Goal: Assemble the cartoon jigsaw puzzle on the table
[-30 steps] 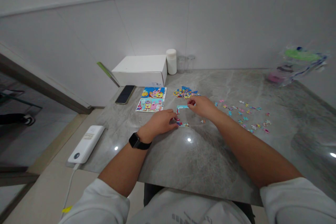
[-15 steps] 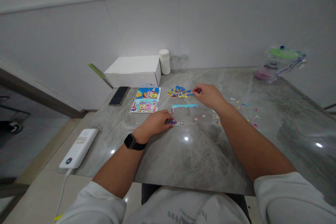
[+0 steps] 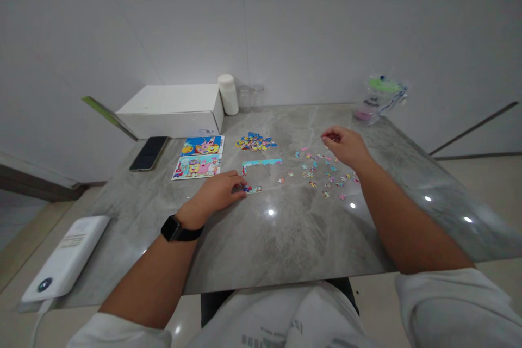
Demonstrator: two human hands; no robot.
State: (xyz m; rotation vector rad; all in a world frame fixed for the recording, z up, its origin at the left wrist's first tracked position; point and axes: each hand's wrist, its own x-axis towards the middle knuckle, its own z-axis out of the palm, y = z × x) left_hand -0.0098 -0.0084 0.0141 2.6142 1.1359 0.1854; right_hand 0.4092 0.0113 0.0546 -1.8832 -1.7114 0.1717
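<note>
My left hand rests on the table at the lower left of a partly joined jigsaw border. Its thumb and fingers are apart, and the fingertips touch the corner pieces. The joined strip runs along the top and down the left side, with a short row at the bottom. Above the loose puzzle pieces on the right hovers my right hand, fingers pinched together. Whatever lies between those fingertips is too small to make out. A heap of blue and yellow pieces lies behind the border.
Two cartoon picture cards lie left of the border, beside a phone. Behind stand a white box, a white bottle and two glasses. A plastic bag sits back right; a white power bank lies front left.
My right hand has moved right, from beside the blue and yellow heap to above the scattered pieces. My left hand stays at the border's corner. The camera view has turned to the right.
</note>
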